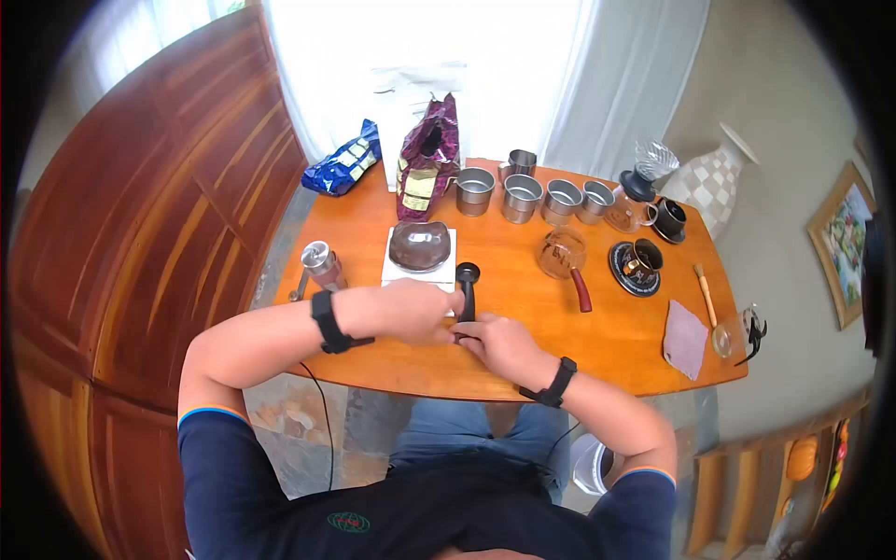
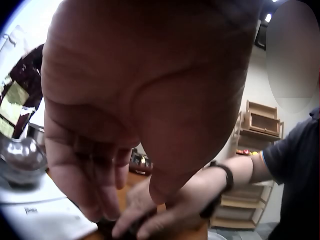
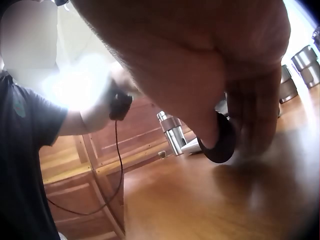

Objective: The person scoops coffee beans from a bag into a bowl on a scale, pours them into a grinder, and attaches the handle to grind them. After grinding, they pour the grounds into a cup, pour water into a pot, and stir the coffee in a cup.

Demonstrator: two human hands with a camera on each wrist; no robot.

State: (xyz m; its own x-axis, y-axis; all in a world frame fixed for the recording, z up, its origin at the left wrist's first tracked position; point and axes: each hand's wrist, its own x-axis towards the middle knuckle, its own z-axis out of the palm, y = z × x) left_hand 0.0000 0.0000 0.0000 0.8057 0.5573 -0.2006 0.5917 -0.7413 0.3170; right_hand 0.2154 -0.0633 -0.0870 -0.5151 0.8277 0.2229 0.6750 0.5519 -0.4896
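Observation:
My right hand [image 1: 509, 350] pinches a dark round-edged piece [image 3: 227, 142] between thumb and fingers, low over the table's near side. Just left of it, my left hand [image 1: 411, 310] reaches down with its fingers loosely bent and its thumb apart from them. A black scoop [image 1: 468, 273] lies beside the left fingertips, its handle running toward both hands. Beyond the left hand is a white scale [image 1: 392, 277] bearing a glossy, rounded brown-grey container [image 1: 420, 245]. The left hand covers the scale's near edge.
A metal-and-brown cylinder [image 1: 322, 264] stands at left. Behind are a purple bag [image 1: 429, 163], a blue bag [image 1: 345, 163] and several metal cups [image 1: 523, 198]. To the right are a glass pot with red handle [image 1: 562, 254], a cup [image 1: 642, 261], a pink cloth [image 1: 686, 339] and a brush [image 1: 706, 289].

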